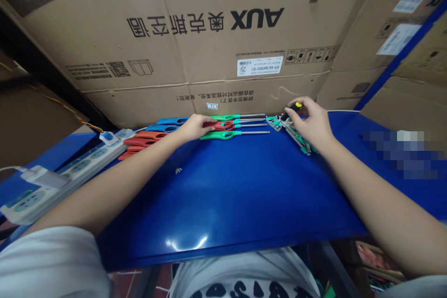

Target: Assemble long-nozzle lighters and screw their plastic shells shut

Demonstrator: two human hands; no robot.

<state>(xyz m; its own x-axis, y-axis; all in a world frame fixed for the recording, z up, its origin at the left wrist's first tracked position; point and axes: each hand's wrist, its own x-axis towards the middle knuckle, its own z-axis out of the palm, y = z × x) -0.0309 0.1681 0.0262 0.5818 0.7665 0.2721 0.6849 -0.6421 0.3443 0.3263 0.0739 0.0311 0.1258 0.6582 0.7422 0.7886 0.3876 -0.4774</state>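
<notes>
1. Blue tabletop [223, 186] spans the middle of the view, and a cardboard wall [195, 65] with upside-down print stands along its twelve o'clock edge.
2. A red lighter [219, 125] lies near that edge, close to twelve o'clock, between a far green lighter [226, 117] and a near green lighter [211, 135]. Their long metal necks point to three o'clock.
3. Toward eleven o'clock lie blue handles [171, 121], and nearer the person, orange-red handles [148, 135]; the left hand and forearm stand in front of part of this row.
4. Around one o'clock, a bundle of green and metal parts [301, 140] lies partly under the right hand.
5. Toward nine o'clock, a white power strip [87, 160] runs slantwise, bearing a white plug [42, 176] and a blue-and-white plug [109, 138].
6. Left hand [195, 128]: reached out toward twelve o'clock, palm down, fingers bent onto the red lighter; I cannot tell whether they grip it.
7. Right hand [312, 118]: reached toward one o'clock, well apart from the left, thumb and fingers closed around a black-and-yellow tool [292, 109] above the parts.
8. Low at five o'clock, beneath the tabletop, what looks like a tray [387, 272] holds reddish things [372, 256], too unclear to name.
</notes>
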